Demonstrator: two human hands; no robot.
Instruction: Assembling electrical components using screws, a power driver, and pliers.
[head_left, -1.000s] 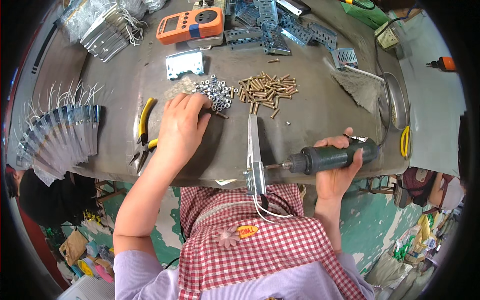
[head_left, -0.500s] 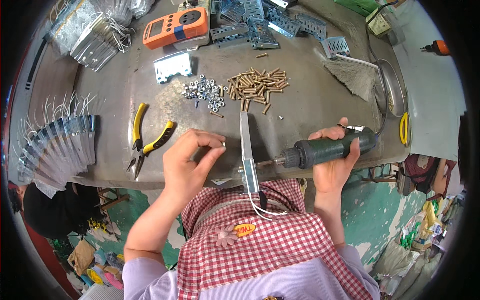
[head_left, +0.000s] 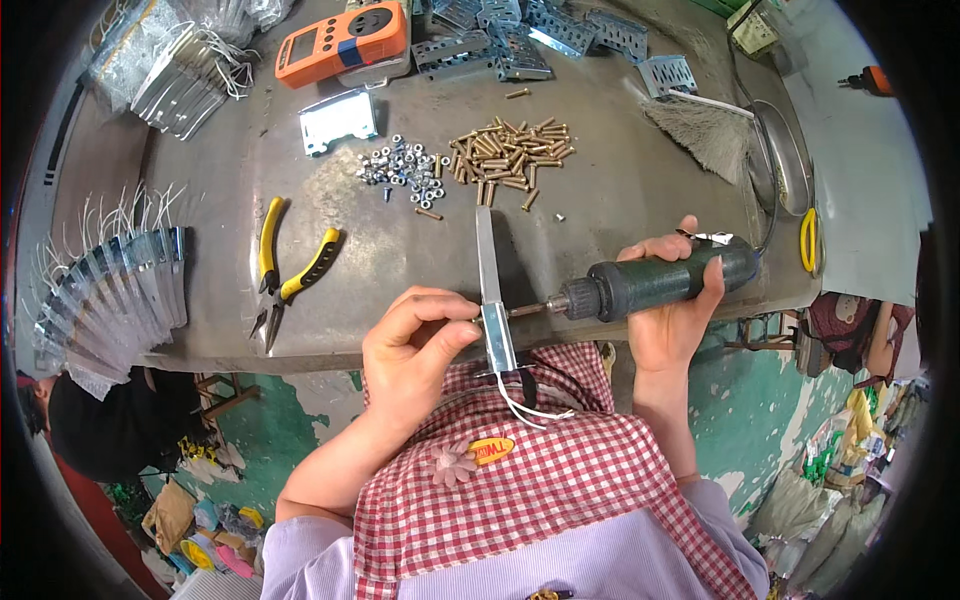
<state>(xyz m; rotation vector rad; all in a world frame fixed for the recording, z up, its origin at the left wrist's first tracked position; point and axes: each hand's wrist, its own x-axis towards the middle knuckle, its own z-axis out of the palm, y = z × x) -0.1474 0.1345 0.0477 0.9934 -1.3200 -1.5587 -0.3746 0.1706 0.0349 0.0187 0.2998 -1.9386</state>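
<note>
My right hand point(head_left: 668, 325) wraps round a dark green electric screwdriver point(head_left: 655, 284) with a black collar. Its bit reaches left to the right side of a silver metal bracket point(head_left: 498, 338). From the bracket a flat grey bar point(head_left: 487, 255) sticks out over the table, and white wires point(head_left: 518, 405) hang from its near end. On the bracket's left side, the thumb and fingers of my left hand point(head_left: 420, 335) pinch a small nut, now mostly hidden by the fingertips. A pile of brass screws point(head_left: 510, 152) and a pile of silver nuts point(head_left: 405, 170) lie beyond.
Yellow-handled pliers point(head_left: 270, 285) lie left of my hands. Wired strips in clear film point(head_left: 115, 290) fan out at far left. An orange meter point(head_left: 340, 42), metal brackets point(head_left: 490, 50), a brush point(head_left: 705, 135) and yellow scissors point(head_left: 808, 240) lie farther out. The screwdriver's cord point(head_left: 775, 205) runs off rightward.
My left hand has moved right, bringing the pinched nut against the bracket's left side. My right hand and the screwdriver have shifted only slightly.
</note>
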